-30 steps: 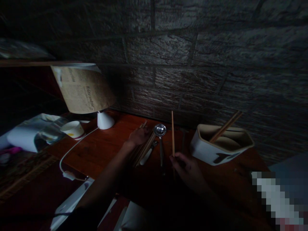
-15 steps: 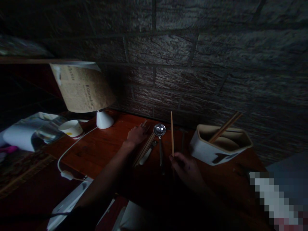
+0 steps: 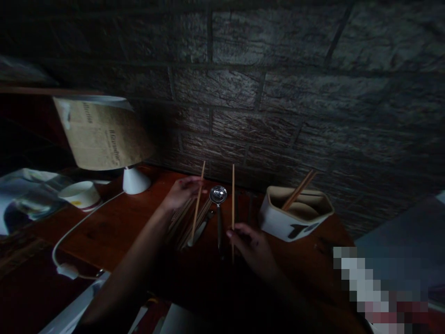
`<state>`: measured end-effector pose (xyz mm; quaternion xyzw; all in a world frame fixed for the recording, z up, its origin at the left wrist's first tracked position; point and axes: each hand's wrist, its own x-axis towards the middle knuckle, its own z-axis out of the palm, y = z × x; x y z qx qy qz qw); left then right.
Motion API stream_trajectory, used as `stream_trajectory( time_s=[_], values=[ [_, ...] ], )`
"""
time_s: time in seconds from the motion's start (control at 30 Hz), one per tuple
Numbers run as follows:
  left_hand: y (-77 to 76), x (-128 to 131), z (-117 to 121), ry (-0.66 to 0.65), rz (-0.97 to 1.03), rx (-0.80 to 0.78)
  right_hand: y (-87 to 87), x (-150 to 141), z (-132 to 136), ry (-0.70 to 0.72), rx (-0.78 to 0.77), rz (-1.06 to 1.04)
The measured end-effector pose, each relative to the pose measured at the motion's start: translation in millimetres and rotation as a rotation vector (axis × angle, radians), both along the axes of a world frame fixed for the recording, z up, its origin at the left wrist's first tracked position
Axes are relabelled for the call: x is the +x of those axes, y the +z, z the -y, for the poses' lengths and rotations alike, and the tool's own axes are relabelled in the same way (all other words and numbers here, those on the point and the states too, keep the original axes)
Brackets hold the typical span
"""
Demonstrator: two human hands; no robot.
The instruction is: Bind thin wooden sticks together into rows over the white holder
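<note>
My left hand [image 3: 182,191] pinches a light wooden chopstick [image 3: 198,199], which tilts above the other utensils. In my right hand [image 3: 248,241], thumb and fingers close on another chopstick [image 3: 233,195] that points away toward the wall. Between the hands lies a slotted metal spoon [image 3: 218,195], its bowl at the far end. Left of it are several loose chopsticks [image 3: 181,218], partly behind my left hand, and a pale-handled utensil [image 3: 201,228] whose head is too dark to make out. Shadow covers the near part of the table.
A white holder [image 3: 292,227] with chopsticks [image 3: 298,191] in it stands at the right. Leftward are a lamp [image 3: 104,134] with a newsprint shade, its white cord, and a paper cup [image 3: 81,197]. A brick wall [image 3: 236,125] closes off the table's back.
My left hand has lifted a chopstick up from the pile. My right hand still holds its chopstick. The whole view has shifted, so things sit further left.
</note>
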<state>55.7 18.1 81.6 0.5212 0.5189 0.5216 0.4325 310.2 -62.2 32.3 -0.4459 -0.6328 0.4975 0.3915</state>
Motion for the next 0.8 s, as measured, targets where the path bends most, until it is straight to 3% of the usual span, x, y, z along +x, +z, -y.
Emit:
stream_trajectory(
  time_s=[0.1,0.23,0.33,0.57,0.8],
  values=[
    [24.1,21,9,-0.142,0.253,-0.003,4.5,-1,0,-0.022,-0.085,-0.1],
    [57.6,58,13,-0.329,0.235,-0.011,13.5,2,-1,-0.087,-0.107,-0.206],
    [72.6,81,9,-0.384,0.202,-0.031,18.2,6,-4,-0.124,-0.075,-0.238],
    [87.3,115,0,-0.351,0.146,-0.059,17.7,21,-16,-0.177,-0.024,-0.29],
    [86.7,123,-5,-0.289,0.078,-0.022,14.6,24,-20,-0.177,0.047,-0.252]
  ],
)
